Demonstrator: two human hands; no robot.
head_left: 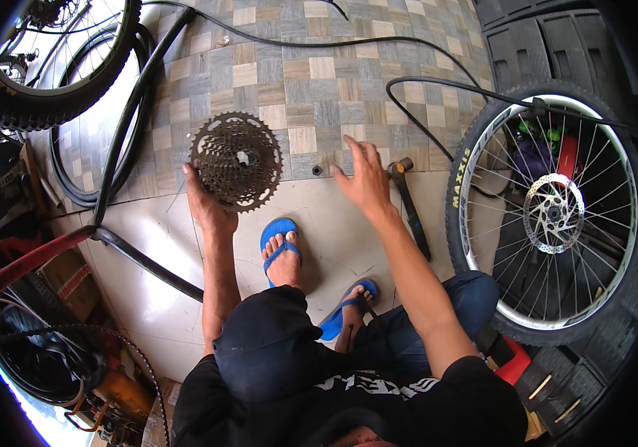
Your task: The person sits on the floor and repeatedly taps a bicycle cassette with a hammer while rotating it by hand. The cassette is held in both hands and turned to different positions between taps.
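Observation:
My left hand (209,206) grips a bicycle cassette (218,160) by its lower left edge. The brownish sprockets face up, and the toothed rim stands clear of my fingers on the right. To the right of it my right hand (366,179) is over the floor, fingers spread and holding nothing. A small dark ring-shaped part (317,170) lies on the floor between the cassette and that hand. Just right of my right hand rests a hammer (413,220) with a dark handle.
A bicycle wheel (454,223) with a disc rotor (554,214) leans at the right by black crates (527,52). A black hose (334,43) crosses the patterned floor. At the left are a knobbly tyre (58,106), looped tubing (54,160) and a red-and-black tube (28,264).

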